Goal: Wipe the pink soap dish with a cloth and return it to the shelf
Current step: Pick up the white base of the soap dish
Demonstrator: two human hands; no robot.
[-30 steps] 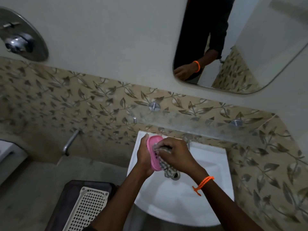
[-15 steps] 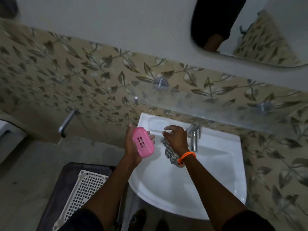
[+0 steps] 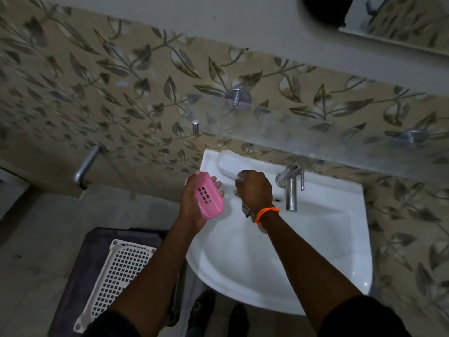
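Just above the sink's (image 3: 328, 251) left rim, the left hand (image 3: 194, 205) holds the pink dish (image 3: 209, 195), fingers (image 3: 217, 183) curled round its far side, slotted face turned up. Beside it over the basin, apart from the dish, the right hand (image 3: 255, 190) grips the cloth (image 3: 247, 210), which hangs beneath the wrist. Behind the sink, the glass shelf (image 3: 315, 144) juts from the wall.

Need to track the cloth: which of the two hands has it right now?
The right hand, the one with the orange wristband, grips the checked cloth, which hangs below it over the sink. The left hand holds only the pink soap dish.
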